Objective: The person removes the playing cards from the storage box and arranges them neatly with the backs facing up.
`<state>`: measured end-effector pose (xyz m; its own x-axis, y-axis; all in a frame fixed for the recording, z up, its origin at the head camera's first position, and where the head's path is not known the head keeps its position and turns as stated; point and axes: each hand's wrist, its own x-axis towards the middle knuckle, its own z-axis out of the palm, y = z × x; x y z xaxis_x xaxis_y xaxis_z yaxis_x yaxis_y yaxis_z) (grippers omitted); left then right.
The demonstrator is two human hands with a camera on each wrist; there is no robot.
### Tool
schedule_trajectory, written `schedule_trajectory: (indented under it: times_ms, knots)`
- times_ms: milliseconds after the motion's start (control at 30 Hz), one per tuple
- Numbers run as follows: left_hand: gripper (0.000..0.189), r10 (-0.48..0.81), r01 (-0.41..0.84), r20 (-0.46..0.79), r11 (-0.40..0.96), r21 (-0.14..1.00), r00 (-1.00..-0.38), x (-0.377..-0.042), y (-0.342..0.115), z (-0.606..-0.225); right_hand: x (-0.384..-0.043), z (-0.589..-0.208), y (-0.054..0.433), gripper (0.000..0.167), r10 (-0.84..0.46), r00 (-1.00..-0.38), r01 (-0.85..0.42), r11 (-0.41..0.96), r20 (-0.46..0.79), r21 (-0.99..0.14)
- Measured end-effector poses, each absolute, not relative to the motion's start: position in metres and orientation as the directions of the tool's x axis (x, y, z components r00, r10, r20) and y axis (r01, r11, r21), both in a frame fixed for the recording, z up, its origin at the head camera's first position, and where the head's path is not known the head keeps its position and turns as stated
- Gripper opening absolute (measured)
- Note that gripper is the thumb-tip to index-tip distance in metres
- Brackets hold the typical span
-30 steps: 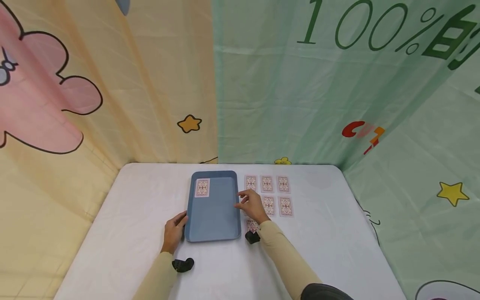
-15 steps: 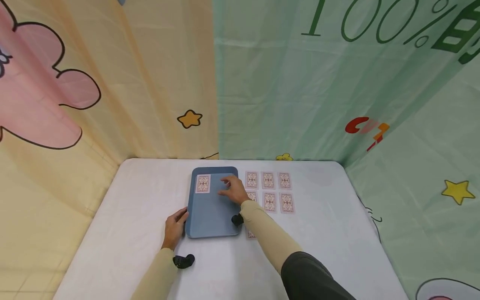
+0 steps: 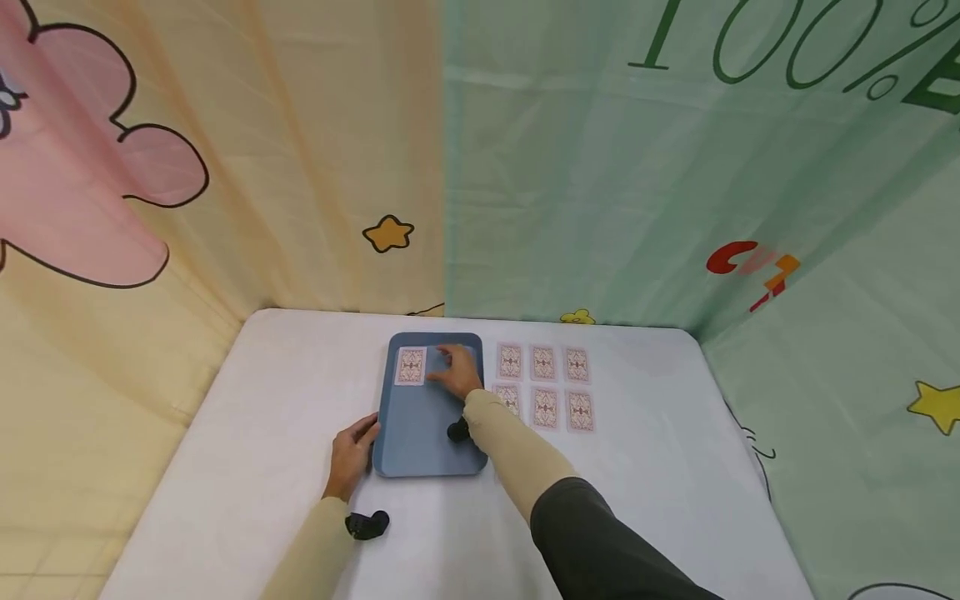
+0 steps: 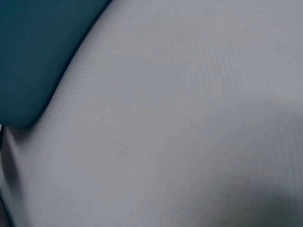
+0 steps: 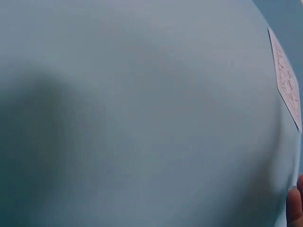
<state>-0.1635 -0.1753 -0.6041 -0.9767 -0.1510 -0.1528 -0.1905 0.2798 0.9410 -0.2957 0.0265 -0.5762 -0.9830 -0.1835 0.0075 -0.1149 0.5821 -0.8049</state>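
Observation:
On the white table stands a blue tray [image 3: 427,454] with a patterned playing card [image 3: 411,367] lying face down in its far left corner. My left hand [image 3: 352,457] rests against the tray's left rim, thumb and fingertips at the edge. Over the tray's far right part is my right hand [image 3: 459,372], its thumb and fingers bent towards each other just right of that card. I cannot tell whether a card is between them. In the right wrist view the playing card [image 5: 286,78] shows at the right edge, a fingertip [image 5: 294,203] below it.
Right of the tray, several more face-down cards [image 3: 543,363] lie in rows; the right forearm covers the area nearest me. Black wrist cameras [image 3: 367,525] sit at both wrists. Printed curtains [image 3: 570,167] enclose the table's back and sides.
My right hand has moved left from the tray's right rim to the spot beside the card in the tray. The left hand has stayed at the tray's left rim.

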Motion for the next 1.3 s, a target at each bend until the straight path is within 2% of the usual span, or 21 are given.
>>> schedule_trajectory:
  times_ms: [233,600,900,1100,1300]
  knots:
    - [0.037,-0.161,-0.179,-0.138,0.276,0.944,-0.977,-0.157,-0.169,-0.609,-0.298,-0.585,0.011,0.062,-0.134,-0.991,-0.090,0.546,0.020,-0.833]
    - [0.036,-0.164,-0.168,-0.128,0.263,0.950,-0.978,-0.155,-0.161,-0.607,-0.298,-0.588,-0.001,0.069,-0.087,-0.996,-0.039,0.657,-0.024,-0.753]
    - [0.036,-0.184,-0.189,-0.140,0.278,0.942,-0.973,-0.155,-0.162,-0.602,-0.301,-0.592,-0.005,0.070,-0.119,-0.993,-0.070,0.701,-0.020,-0.709]
    - [0.036,-0.192,-0.190,-0.140,0.277,0.942,-0.971,-0.156,-0.165,-0.604,-0.305,-0.592,-0.009,0.067,-0.115,-0.989,-0.016,0.687,-0.088,-0.727]
    - [0.036,-0.197,-0.180,-0.128,0.275,0.944,-0.972,-0.158,-0.169,-0.605,-0.312,-0.599,-0.011,0.065,-0.139,-0.987,-0.033,0.665,-0.080,-0.747]
